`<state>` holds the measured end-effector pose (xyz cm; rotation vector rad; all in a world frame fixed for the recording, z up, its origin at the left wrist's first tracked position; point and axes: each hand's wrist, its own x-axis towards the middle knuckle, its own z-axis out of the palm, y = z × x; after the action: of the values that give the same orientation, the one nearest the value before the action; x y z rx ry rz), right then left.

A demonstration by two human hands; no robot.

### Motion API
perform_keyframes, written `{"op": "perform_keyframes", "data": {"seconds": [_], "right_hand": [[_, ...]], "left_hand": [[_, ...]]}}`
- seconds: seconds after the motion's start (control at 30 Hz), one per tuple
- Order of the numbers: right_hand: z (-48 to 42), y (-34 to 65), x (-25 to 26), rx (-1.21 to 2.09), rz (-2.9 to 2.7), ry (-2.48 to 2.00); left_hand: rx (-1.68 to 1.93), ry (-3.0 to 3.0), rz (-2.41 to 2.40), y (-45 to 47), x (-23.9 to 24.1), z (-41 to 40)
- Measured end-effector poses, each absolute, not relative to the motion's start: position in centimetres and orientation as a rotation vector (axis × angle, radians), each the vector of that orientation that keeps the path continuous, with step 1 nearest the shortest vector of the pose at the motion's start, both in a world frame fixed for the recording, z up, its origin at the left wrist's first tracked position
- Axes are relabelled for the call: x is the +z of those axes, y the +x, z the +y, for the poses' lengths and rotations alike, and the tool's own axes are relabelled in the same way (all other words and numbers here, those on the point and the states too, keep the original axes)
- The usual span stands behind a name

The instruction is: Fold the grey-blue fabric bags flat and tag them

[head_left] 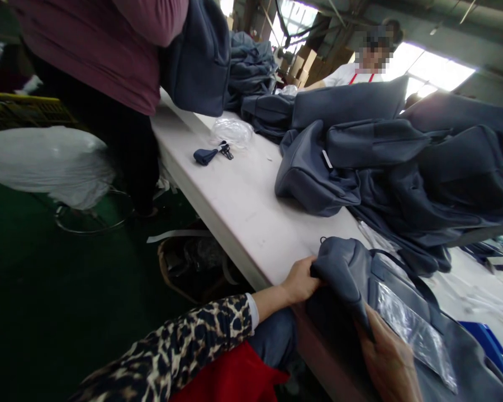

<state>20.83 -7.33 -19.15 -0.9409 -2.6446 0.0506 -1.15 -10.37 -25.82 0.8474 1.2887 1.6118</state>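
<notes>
A dark blue-grey bag lies over the near edge of the white table, its mouth toward me. My left hand is closed on the far end of its opening, with the fingertips hidden inside or behind the fabric. Lower right, my right hand grips the near side of the same opening, thumb and fingers partly covered by the cloth. A dark strap and a clear plastic packet lie on the bag's upper face.
Beyond, similar bags are heaped along the white table. A folded strap with clips lies near clear plastic. One person in a pink top stands left; another person is behind the heap. A covered stool stands left.
</notes>
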Motion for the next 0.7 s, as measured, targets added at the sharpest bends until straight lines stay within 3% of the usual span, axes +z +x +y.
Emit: {"op": "perform_keyframes", "data": {"seconds": [0.23,0.43,0.57,0.7], "right_hand": [[-9.9,20.2,-25.4,-0.069,-2.679,-0.839],[-11.2,19.7,-26.6,-0.272,-2.713,-0.815],[-11.1,19.6,-27.4,-0.414,-2.658,-0.698],[-10.6,20.6,-28.2,-0.404,-2.644,-0.612]], "left_hand": [[1.565,0.5,1.39,-2.6,-26.6,-12.2],[1.658,0.513,1.517,-4.3,-24.8,-14.6],[1.719,1.456,1.724,-3.4,-20.6,-14.7],[0.981,2.445,1.58,-1.4,-20.5,-13.0]]}}
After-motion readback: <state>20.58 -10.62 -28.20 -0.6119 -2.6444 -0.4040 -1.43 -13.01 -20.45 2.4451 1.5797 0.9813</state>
